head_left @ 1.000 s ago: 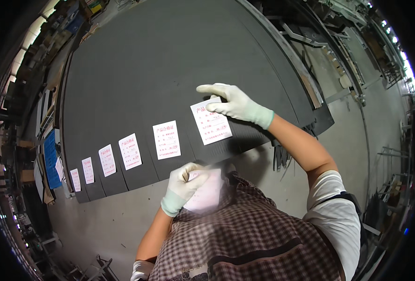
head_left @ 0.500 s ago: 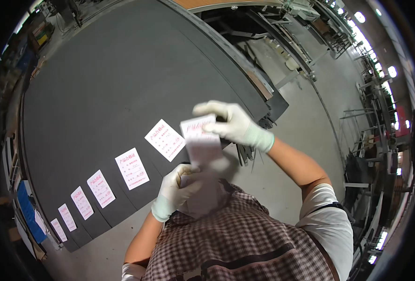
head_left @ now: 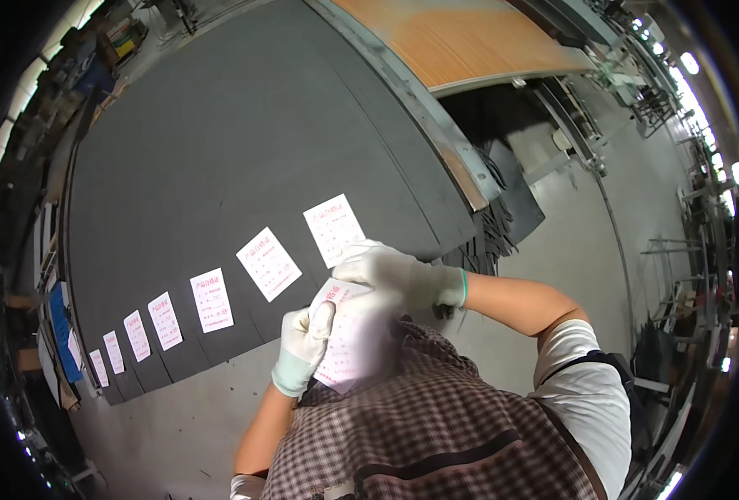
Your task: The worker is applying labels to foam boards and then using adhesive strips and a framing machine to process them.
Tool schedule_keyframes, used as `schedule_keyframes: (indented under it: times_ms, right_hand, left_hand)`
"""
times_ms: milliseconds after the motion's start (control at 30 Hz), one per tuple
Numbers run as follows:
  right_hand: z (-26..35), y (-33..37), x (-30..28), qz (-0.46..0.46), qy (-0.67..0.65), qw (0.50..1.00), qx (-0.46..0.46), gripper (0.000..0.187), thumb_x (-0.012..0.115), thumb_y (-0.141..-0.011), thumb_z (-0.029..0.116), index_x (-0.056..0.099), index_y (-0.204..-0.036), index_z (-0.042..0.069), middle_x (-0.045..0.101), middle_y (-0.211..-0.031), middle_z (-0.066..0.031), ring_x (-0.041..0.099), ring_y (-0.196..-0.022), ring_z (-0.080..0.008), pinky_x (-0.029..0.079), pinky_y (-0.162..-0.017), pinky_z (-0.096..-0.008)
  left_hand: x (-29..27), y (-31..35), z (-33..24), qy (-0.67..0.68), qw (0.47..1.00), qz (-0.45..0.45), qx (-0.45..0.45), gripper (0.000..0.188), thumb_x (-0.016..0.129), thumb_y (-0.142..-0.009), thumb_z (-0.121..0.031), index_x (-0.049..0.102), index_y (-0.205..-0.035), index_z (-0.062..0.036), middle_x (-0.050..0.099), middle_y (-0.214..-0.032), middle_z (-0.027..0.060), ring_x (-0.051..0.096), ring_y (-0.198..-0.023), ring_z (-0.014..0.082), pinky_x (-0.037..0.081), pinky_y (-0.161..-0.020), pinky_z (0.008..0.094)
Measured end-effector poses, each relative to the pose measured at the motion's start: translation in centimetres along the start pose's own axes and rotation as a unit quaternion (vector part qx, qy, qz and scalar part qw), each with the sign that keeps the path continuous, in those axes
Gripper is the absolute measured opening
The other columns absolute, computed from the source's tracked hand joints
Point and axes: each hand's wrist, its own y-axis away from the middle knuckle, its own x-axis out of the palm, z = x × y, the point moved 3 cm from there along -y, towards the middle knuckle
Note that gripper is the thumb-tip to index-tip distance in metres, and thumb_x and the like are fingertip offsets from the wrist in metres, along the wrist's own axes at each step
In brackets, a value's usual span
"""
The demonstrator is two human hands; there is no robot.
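Observation:
My left hand (head_left: 305, 337), in a white glove with a pale green cuff, is closed on a stack of white printed cards (head_left: 340, 354) in front of my apron. At the stack's top edge is my gloved right hand (head_left: 378, 268), fingers curled together and slightly blurred; what they pinch is hidden. That hand also overlaps the lower edge of the rightmost card (head_left: 332, 223) lying on the dark grey sheet (head_left: 202, 167). Left of it lies another tilted card (head_left: 269, 262). Several more red-printed cards, such as the upright one (head_left: 211, 298), continue leftward in a row along the near edge.
The dark sheets lie stacked with stepped near edges. A metal rail (head_left: 436, 125) borders their right side, and dark strips (head_left: 493, 233) hang at the corner. Beyond stands a wood-coloured board (head_left: 469, 37). Grey floor (head_left: 544, 325) lies to the right; blue material (head_left: 65, 333) is far left.
The card that was in my right hand now lies on the dark sheet at the row's right end. My right hand has come down to the stack in my left. The view has shifted.

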Motion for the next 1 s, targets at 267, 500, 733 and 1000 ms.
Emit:
schedule_keyframes:
  times_ms: [267,500,733,1000]
  right_hand:
    - [-5.8,3.0,-10.7,-0.116,-0.158,0.968,0.158,0.043,0.065,-0.092,0.016,0.058,-0.131,-0.002,0.063,-0.098,-0.0052,0.056,-0.083,-0.0082,0.048,-0.072,-0.0246]
    - [-11.2,4.5,-11.7,-0.171,0.018,0.97,0.174,0.065,0.067,-0.088,0.025,0.044,-0.142,-0.001,0.056,-0.128,-0.0166,0.052,-0.122,-0.0297,0.043,-0.103,-0.0391]
    - [-23.0,7.7,-17.1,-0.291,-0.129,0.908,0.273,0.064,0.053,-0.099,0.037,0.037,-0.148,-0.001,0.04,-0.151,-0.0159,0.036,-0.141,-0.0271,0.026,-0.117,-0.0363]
    - [-21.4,9.2,-14.2,-0.102,-0.426,0.891,0.116,0.059,0.039,-0.104,0.039,0.035,-0.15,0.002,0.036,-0.154,-0.0126,0.034,-0.141,-0.0247,0.024,-0.118,-0.0355]
  left_hand:
    - [8.1,1.4,-2.1,0.049,0.998,0.025,-0.037,0.028,0.074,-0.088,-0.011,0.063,-0.111,0.0021,0.071,-0.095,0.0066,0.066,-0.082,0.0095,0.055,-0.075,0.0257]
    - [9.9,2.2,-1.6,0.03,0.998,-0.03,-0.043,0.025,0.072,-0.09,-0.009,0.064,-0.111,0.0022,0.069,-0.096,0.0023,0.063,-0.083,0.0058,0.052,-0.075,0.0222]
    - [8.9,3.3,-1.7,0.064,0.995,-0.067,-0.045,0.022,0.07,-0.091,-0.007,0.064,-0.11,0.0017,0.07,-0.097,0.0055,0.064,-0.084,0.0076,0.054,-0.075,0.0234]
    - [6.8,4.9,1.3,-0.025,0.995,-0.029,0.09,0.033,0.068,-0.087,-0.019,0.063,-0.114,-0.0003,0.068,-0.103,0.0064,0.061,-0.097,0.0136,0.049,-0.088,0.0291]
